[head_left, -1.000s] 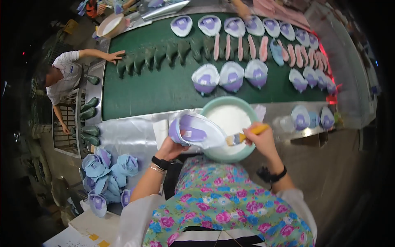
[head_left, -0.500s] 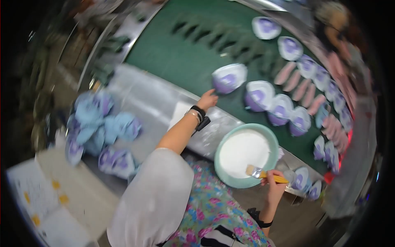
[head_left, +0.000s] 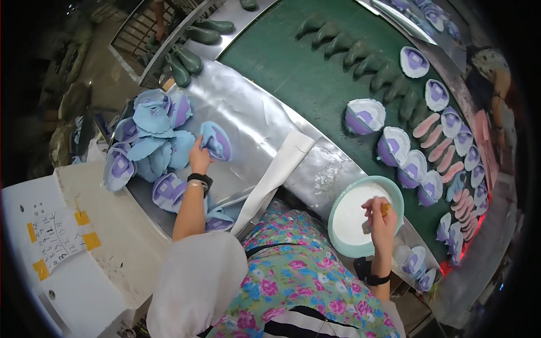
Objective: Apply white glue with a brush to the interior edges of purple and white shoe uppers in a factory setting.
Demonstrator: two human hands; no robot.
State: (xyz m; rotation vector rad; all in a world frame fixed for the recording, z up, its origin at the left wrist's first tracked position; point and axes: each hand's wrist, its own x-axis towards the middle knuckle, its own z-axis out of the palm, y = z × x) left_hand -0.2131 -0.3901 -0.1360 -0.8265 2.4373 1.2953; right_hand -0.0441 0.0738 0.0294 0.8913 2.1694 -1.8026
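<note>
My left hand (head_left: 199,159) is closed on the edge of a light blue and purple shoe upper (head_left: 224,144), over the metal tabletop. Beside that hand lies a heap of similar blue and purple shoe uppers (head_left: 149,147). At the right, my right hand (head_left: 381,221) grips a flat brush (head_left: 366,227) by its yellow handle, much of it hidden by the fingers. The bristles point down over a pale green bowl (head_left: 336,206) filled with white liquid (head_left: 349,217).
A green conveyor belt (head_left: 270,50) carries dark green shoe lasts (head_left: 338,44), pink insoles (head_left: 431,137) and rows of white-lined uppers (head_left: 393,145). A white strip (head_left: 276,177) lies across the metal table (head_left: 248,107). More lasts (head_left: 183,63) stand at the far left. Taped paper (head_left: 59,239) covers a board.
My left hand has moved left from the belt to the heap and taken hold of an upper. My right hand has turned the brush so its bristles point down.
</note>
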